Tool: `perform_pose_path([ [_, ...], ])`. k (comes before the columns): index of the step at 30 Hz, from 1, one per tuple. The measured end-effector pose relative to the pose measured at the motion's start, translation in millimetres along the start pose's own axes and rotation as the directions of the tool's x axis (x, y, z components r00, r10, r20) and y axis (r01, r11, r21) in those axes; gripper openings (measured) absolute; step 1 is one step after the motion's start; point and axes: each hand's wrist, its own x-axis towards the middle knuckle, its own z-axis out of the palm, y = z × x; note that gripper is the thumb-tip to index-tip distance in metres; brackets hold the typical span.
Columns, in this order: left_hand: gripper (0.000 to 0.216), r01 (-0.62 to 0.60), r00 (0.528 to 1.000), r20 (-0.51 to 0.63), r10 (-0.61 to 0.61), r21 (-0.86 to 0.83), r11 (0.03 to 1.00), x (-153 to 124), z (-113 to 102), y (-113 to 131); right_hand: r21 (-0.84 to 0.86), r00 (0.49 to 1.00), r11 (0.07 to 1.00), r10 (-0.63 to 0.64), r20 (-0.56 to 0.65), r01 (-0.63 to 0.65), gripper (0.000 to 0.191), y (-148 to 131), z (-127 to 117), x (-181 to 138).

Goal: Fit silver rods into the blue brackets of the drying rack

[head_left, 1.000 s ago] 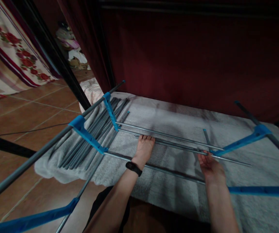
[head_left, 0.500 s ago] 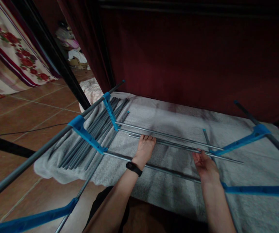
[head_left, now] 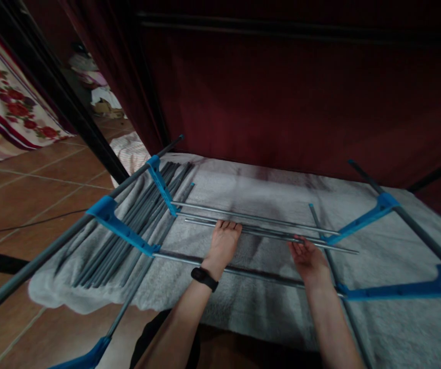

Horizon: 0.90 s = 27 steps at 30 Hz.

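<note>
A thin metal rod [head_left: 337,248] lies crosswise over the rack frame, its two ends free of the blue brackets. My left hand [head_left: 226,241] is closed over the rod from above, left of its middle. With palm turned up, my right hand [head_left: 308,260] pinches the same rod farther right. Just behind it, another metal rod [head_left: 251,213] spans from the left blue bracket [head_left: 162,185] to the right blue bracket [head_left: 362,220]. A lower crossbar [head_left: 266,277] runs nearer to me, beneath both forearms. My fingers hide parts of the held rod.
Several loose grey tubes [head_left: 128,233] lie in a bundle on the grey blanket [head_left: 251,179] at left. Long side tubes [head_left: 38,264] of the frame reach toward me. Behind stands a dark red curtain [head_left: 262,102]. Black posts [head_left: 78,118] and a tiled floor [head_left: 8,200] are at left.
The held rod has shifted left relative to the frame. My right hand has come closer to my left hand, still on the rod. The whole view has also moved a little.
</note>
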Motion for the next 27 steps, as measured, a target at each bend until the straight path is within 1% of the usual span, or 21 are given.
perform_pose_path([
  [3,0.031,0.004,1.0,-0.026,-0.004,-0.003,1.0,-0.4,-2.0,0.5,0.022,0.999,1.0,0.007,-0.047,-0.006,0.015,-8.3,-4.5,2.8],
  [5,0.033,0.013,0.998,-0.061,-0.013,-0.003,1.0,-1.2,-4.0,0.0,0.033,0.999,0.999,0.008,-0.052,-0.006,0.016,-11.7,-6.1,3.2],
  [8,0.036,0.056,0.989,-0.137,-0.056,-0.003,0.998,-2.4,-7.9,-1.4,0.045,1.0,0.999,0.004,0.002,-0.004,0.017,-11.6,-5.3,2.4],
  [11,0.037,0.127,0.967,-0.224,-0.126,-0.008,0.992,-2.3,-11.7,-2.9,0.064,0.998,0.998,-0.022,0.056,0.018,0.014,-7.4,-2.6,1.9],
  [13,0.037,0.139,0.95,-0.278,-0.139,-0.019,0.99,-1.6,-13.4,-3.1,0.075,0.996,0.997,-0.042,0.079,0.036,0.013,-5.1,-1.0,1.8],
  [15,0.038,0.101,0.939,-0.328,-0.106,-0.031,0.994,-1.5,-13.6,-1.7,0.088,0.995,0.995,-0.051,0.082,0.044,0.013,-4.6,0.2,1.0],
  [19,0.037,-0.059,0.916,-0.4,0.028,-0.064,0.996,-5.6,-7.9,8.7,0.14,0.998,0.99,-0.026,0.06,0.017,0.019,-8.0,2.9,-2.9],
  [21,0.032,-0.152,0.922,-0.373,0.101,-0.11,0.982,-8.3,-2.7,17.1,0.16,0.998,0.987,-0.023,0.062,0.013,0.02,-10.0,4.7,-5.2],
  [23,0.026,-0.212,0.946,-0.286,0.152,-0.193,0.958,-9.3,3.0,25.5,0.164,0.997,0.986,-0.029,0.071,0.017,0.02,-10.9,6.7,-7.4],
  [25,0.026,-0.205,0.968,-0.201,0.148,-0.307,0.929,-7.7,8.7,32.0,0.164,0.995,0.986,-0.038,0.092,0.022,0.02,-10.7,9.0,-9.4],
  [27,0.029,-0.13,0.985,-0.16,0.064,-0.444,0.887,-3.9,14.3,35.7,0.168,0.992,0.985,-0.043,0.122,0.022,0.019,-9.1,11.3,-11.8],
])
